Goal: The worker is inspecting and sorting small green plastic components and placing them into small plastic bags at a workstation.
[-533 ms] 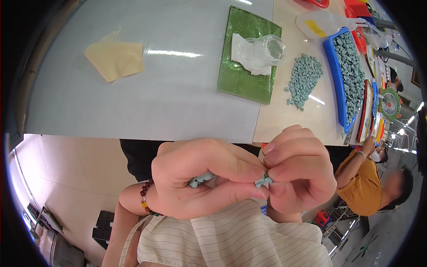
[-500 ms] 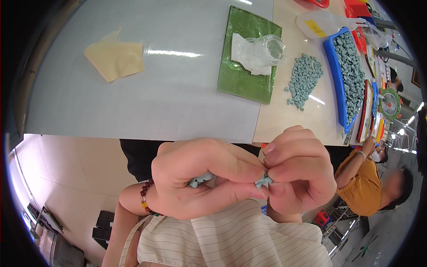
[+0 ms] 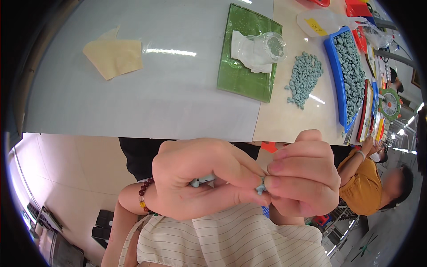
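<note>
In front of my body, below the table edge, both hands meet fingertip to fingertip. A small grey-blue molded piece (image 3: 260, 188) is pinched between them. My left hand (image 3: 195, 162) is closed, its thumb and forefinger gripping one side of that piece. More grey-blue pieces (image 3: 203, 180) show inside its curled palm. My right hand (image 3: 309, 178) is closed with fingers bent, its tips pressed on the same piece from the right. Fingers cover part of the piece, so its full shape is hidden.
On the table lie a beige sheet (image 3: 114, 58), a green glass slab (image 3: 226, 75) with white paper (image 3: 242, 49) and a clear plastic cup (image 3: 273, 46), a heap of grey-blue pieces (image 3: 304, 78), a blue tray (image 3: 339, 80) of similar pieces and a squeeze bottle (image 3: 309, 22). A person (image 3: 362, 189) sits at right.
My right hand has rolled, its fingers now lying differently across the small piece. The piece has turned and sits slightly lower between the fingertips. My left hand is nearly still.
</note>
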A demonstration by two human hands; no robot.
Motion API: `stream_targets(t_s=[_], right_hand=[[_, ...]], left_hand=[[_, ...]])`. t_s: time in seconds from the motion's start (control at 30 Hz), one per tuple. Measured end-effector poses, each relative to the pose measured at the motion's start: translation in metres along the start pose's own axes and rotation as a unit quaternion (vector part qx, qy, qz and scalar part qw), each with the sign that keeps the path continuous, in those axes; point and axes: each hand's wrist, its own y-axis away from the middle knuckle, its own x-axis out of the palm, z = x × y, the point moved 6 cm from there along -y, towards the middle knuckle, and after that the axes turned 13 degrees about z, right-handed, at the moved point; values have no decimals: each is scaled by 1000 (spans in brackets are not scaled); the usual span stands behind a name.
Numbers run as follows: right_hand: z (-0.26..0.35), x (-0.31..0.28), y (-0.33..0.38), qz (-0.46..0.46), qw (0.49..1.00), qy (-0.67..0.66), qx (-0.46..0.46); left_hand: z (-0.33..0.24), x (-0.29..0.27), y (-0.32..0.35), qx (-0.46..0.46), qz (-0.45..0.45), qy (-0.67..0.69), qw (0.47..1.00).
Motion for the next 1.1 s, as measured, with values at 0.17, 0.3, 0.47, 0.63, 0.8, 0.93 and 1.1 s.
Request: stream_targets(t_s=[0.17, 0.3, 0.47, 0.63, 0.8, 0.93, 1.1], right_hand=[[-7, 0, -1, -53, 993, -87, 66], [-10, -2, -2, -38, 995, -72, 56], [-10, -10, 1, -19, 998, -23, 49], [-65, -101, 38, -257, 902, 185, 294], [-124, -166, 77, -253, 846, 267, 385], [-107, -161, 72, -309, 871, 253, 287], [-77, -103, 50, -192, 915, 217, 280]], left_hand=[[19, 1, 1, -120, -43, 163, 978], [22, 8, 0, -167, -25, 193, 967], [26, 13, 0, -187, -79, 227, 953], [30, 15, 7, -222, -26, 392, 893], [17, 17, -7, -166, -91, 478, 858], [23, 16, -3, -119, -2, 395, 911], [19, 18, -5, -118, 32, 387, 914]])
